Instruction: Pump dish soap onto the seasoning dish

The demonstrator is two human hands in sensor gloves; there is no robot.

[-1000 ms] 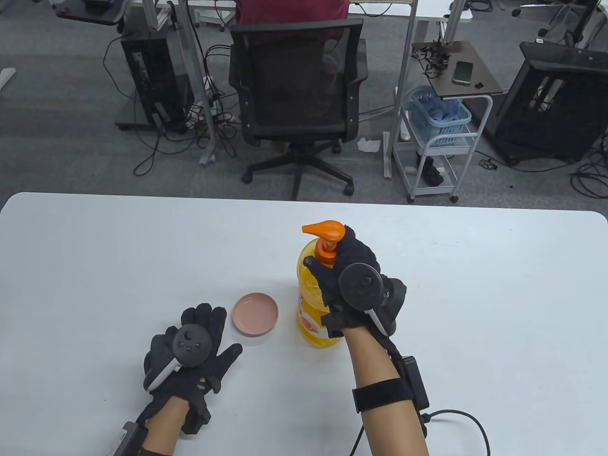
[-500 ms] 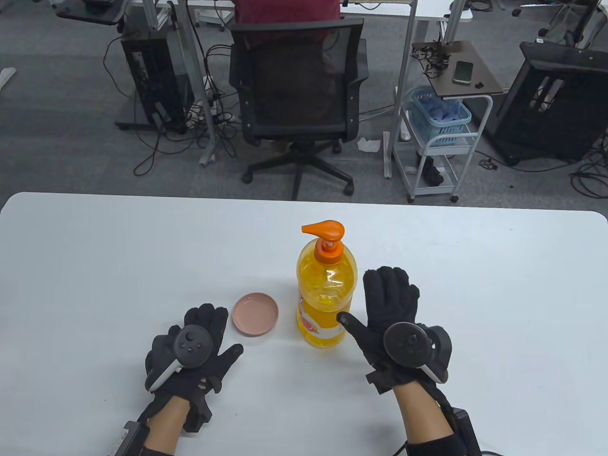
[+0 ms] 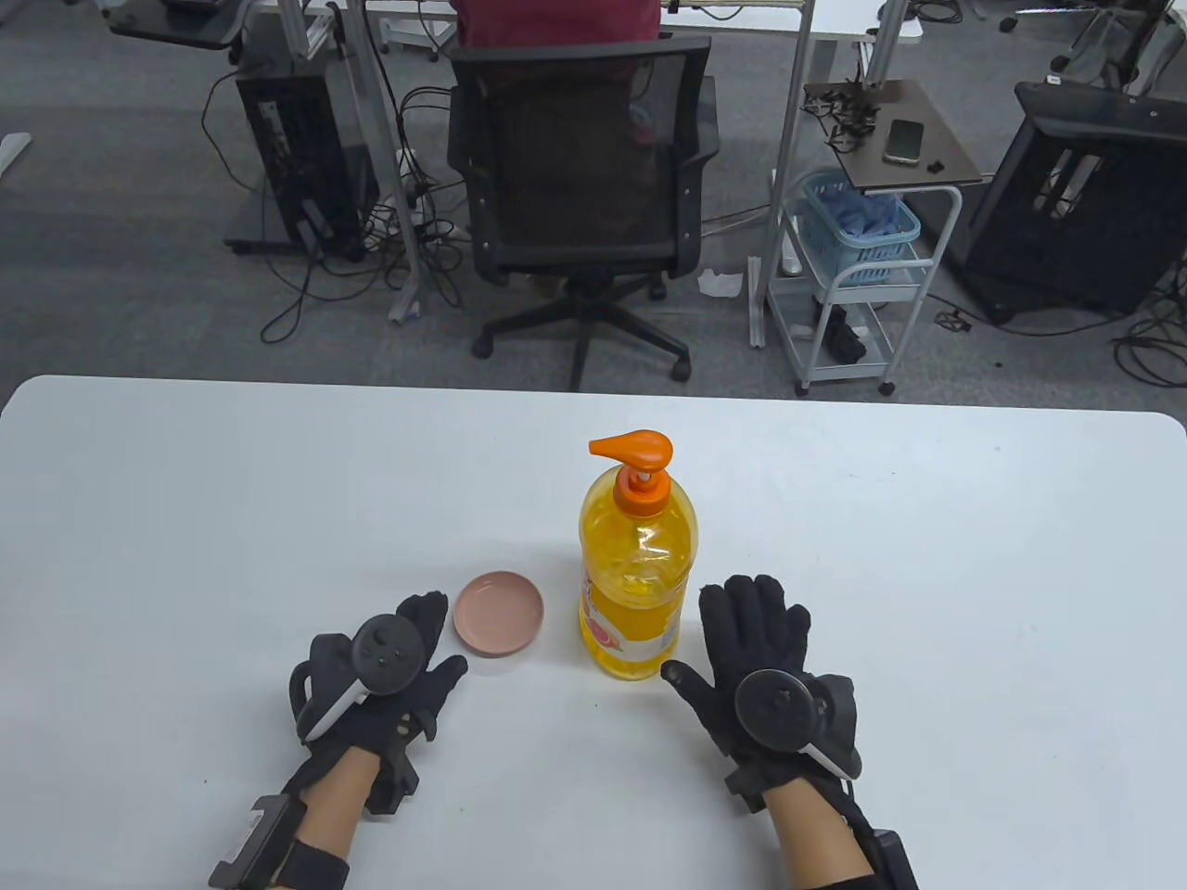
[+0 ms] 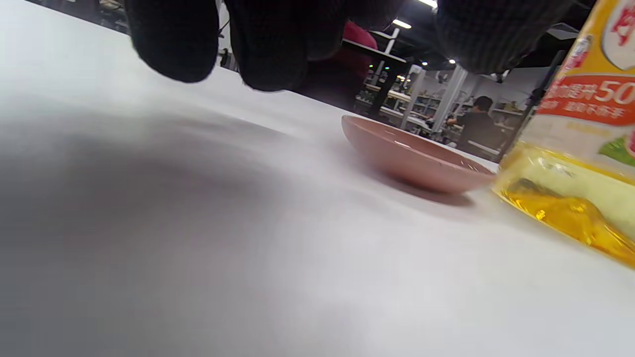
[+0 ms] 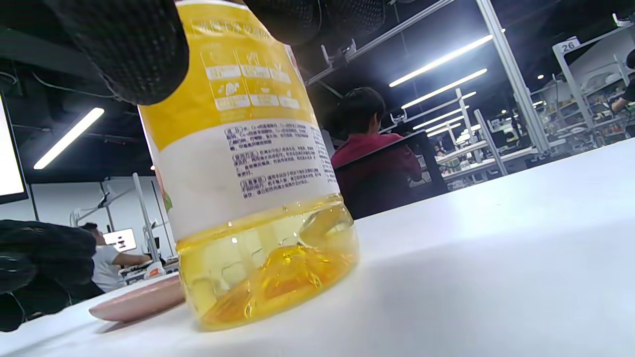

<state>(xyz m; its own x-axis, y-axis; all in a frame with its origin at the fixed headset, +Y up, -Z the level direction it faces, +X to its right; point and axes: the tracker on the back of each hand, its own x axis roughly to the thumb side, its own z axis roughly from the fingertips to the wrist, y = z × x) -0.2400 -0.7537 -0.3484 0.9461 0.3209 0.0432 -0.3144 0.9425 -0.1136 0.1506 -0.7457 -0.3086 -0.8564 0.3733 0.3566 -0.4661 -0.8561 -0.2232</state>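
Note:
The yellow dish soap bottle (image 3: 635,575) with an orange pump (image 3: 635,452) stands upright mid-table, spout pointing left. It fills the right edge of the left wrist view (image 4: 590,124) and the middle of the right wrist view (image 5: 248,188). The small pink seasoning dish (image 3: 498,614) sits just left of the bottle's base; it also shows in the left wrist view (image 4: 412,158) and the right wrist view (image 5: 141,300). My left hand (image 3: 408,663) is near the table, fingers near the dish's left edge, holding nothing. My right hand (image 3: 742,640) lies flat and open, just right of the bottle.
The white table (image 3: 927,556) stretches wide on both sides. Behind its far edge stand a black office chair (image 3: 580,176) and a white cart (image 3: 862,278) with a blue basket.
My right hand let go of the bottle's pump and neck, came down and now lies flat on the table right of the bottle. My left hand shifted slightly toward the dish.

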